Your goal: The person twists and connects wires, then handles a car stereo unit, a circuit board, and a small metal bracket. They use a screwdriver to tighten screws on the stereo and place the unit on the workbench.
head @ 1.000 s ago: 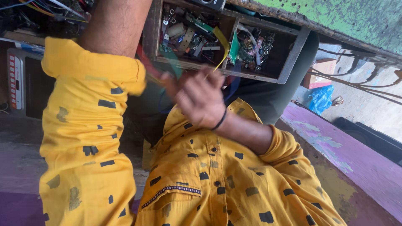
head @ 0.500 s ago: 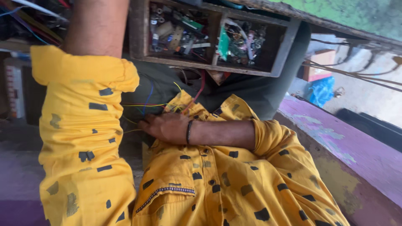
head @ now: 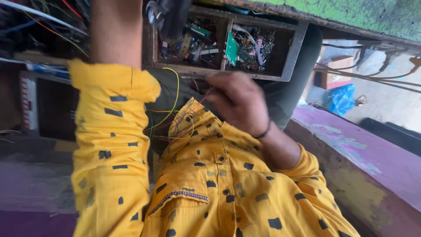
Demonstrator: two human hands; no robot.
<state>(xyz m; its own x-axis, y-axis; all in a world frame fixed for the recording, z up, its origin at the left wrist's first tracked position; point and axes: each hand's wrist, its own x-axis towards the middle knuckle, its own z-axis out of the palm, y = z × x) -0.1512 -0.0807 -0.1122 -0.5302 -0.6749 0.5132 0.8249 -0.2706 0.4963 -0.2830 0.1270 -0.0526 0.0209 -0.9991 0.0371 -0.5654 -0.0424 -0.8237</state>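
Cluttered workshop surroundings frame the view: dark shelving on one side, a purple ledge (head: pixel 364 153) on the other, and the person's own yellow patterned shirt (head: pixel 219 193) filling the near foreground.

Nearest the camera on the lap lies a loose tangle of thin wires (head: pixel 169 120) (yellow, red, green and blue strands), looping against the shirt front. The right hand (head: pixel 239 101) sits just beside and slightly beyond that tangle, fingers curled downward and pinching what looks like a red strand at its far end; the grip is nearly closed, though blur hides the fingertips. From that hand the bundle trails towards the left sleeve (head: pixel 109 145), its long run lying roughly crosswise over the lap.

Further off, the left arm rises out of the yellow cuff to the wooden parts drawer (head: pixel 294 52); the left hand (head: pixel 169 17) is dark and smeared at the top edge of the drawer's near compartment, and I cannot tell whether it holds anything. The right hand is plainly nearer the wires. The drawer's front lip overhangs the tangle closely, leaving open room mainly towards the body.
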